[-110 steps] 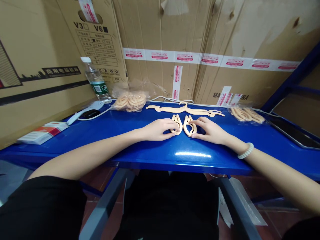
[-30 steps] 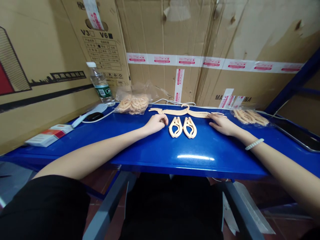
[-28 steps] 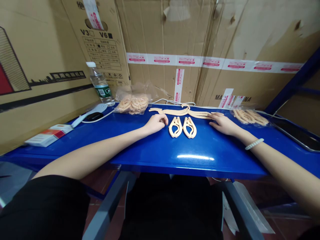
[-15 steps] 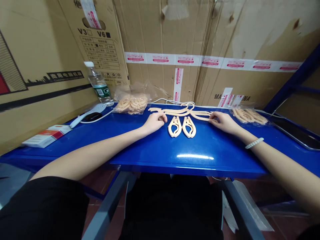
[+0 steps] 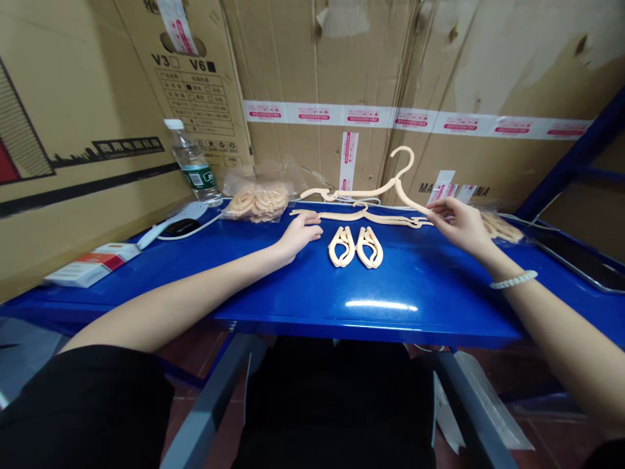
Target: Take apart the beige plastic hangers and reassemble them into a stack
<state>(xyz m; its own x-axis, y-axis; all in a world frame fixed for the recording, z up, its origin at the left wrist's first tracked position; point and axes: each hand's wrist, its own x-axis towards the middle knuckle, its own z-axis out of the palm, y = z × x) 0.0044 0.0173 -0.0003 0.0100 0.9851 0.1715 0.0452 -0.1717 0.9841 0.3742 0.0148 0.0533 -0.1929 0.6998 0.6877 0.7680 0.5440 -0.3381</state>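
Note:
My right hand (image 5: 459, 226) pinches one end of an unfolded beige hanger (image 5: 371, 191), raised above the back of the table with its hook upward. Below it, a second unfolded hanger (image 5: 342, 215) lies on the blue table. My left hand (image 5: 299, 237) is beside that lying hanger's left arm, its fingers loosely spread and holding nothing; whether the fingertips touch it I cannot tell. Two folded hangers, a left one (image 5: 334, 253) and a right one (image 5: 361, 253), rest side by side between my hands.
Bags of folded hangers lie at left (image 5: 258, 203) and at right (image 5: 500, 228). A water bottle (image 5: 195, 172), a white handled brush (image 5: 170, 221), a small box (image 5: 90, 266) and a dark tablet (image 5: 581, 260) flank them. Cardboard boxes (image 5: 312, 65) wall off the back.
My right hand has lifted a hanger off the other one, up and to the right. My left hand has let go of its end and its fingers have opened.

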